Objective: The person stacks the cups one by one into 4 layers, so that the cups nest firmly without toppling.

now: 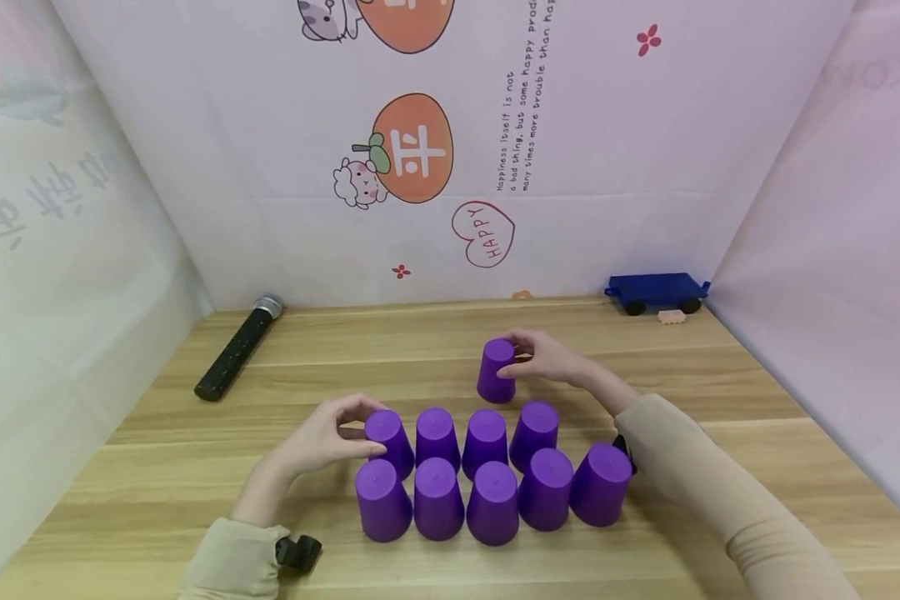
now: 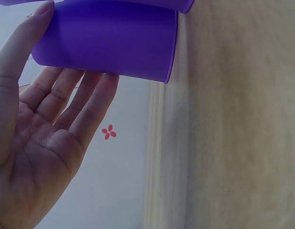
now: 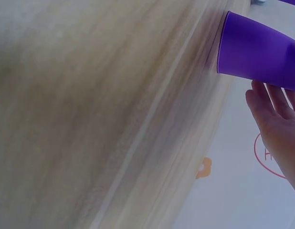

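Note:
Several purple cups stand upside down on the table in two rows, a front row and a back row. My left hand grips the leftmost cup of the back row, thumb on its near side and fingers behind. In the left wrist view, the thumb and fingertips meet the wall of that purple cup. Behind the rows, my right hand holds a single upside-down purple cup from its right side. The right wrist view shows fingers along this cup, its rim close to the wood.
A black microphone with a silver head lies at the back left of the wooden table. At the back right stands a blue toy wagon, with a small pale pink block before it. Printed white cloth encloses the back and sides.

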The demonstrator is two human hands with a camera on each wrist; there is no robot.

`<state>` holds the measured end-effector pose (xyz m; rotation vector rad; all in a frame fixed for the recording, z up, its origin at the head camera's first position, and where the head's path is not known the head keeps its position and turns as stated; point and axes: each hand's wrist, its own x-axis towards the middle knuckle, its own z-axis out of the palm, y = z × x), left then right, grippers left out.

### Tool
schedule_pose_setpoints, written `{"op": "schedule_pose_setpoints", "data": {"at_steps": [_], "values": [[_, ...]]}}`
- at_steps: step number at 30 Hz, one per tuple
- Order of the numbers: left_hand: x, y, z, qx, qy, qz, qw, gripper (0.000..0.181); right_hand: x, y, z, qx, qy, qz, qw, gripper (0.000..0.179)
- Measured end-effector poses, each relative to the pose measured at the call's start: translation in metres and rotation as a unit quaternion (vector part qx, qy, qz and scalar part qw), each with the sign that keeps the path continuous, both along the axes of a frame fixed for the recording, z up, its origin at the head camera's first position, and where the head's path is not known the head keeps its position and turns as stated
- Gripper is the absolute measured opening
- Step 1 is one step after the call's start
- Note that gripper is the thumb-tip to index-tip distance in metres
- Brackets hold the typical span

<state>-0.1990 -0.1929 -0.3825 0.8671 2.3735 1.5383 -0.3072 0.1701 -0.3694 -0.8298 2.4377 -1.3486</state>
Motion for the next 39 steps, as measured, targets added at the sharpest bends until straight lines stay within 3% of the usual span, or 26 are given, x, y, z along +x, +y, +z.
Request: {"op": "schedule_pose_setpoints", "data": {"at_steps": [14,26,32,39], "values": [[0.0,0.0,0.001,-0.002,0.0,0.003,1.0,0.042,0.014,0.036,0.011,-0.006,0.034,-0.007,0.9994,0.064],[-0.001,-0.004,0.0,-0.008,0.011,0.016,0.9998,0.041,0.051,0.075,0.008,0.073,0.057,0.002,0.9957,0.048],[-0.007,-0.012,0.005,-0.024,0.021,0.027,0.9991,0.039,0.064,0.086,0.004,0.08,0.042,0.014,0.9958,0.046],[-0.02,-0.023,0.012,-0.032,0.028,0.061,0.9972,0.038,0.074,0.089,0.003,0.064,0.022,0.06,0.9959,0.05]]}}
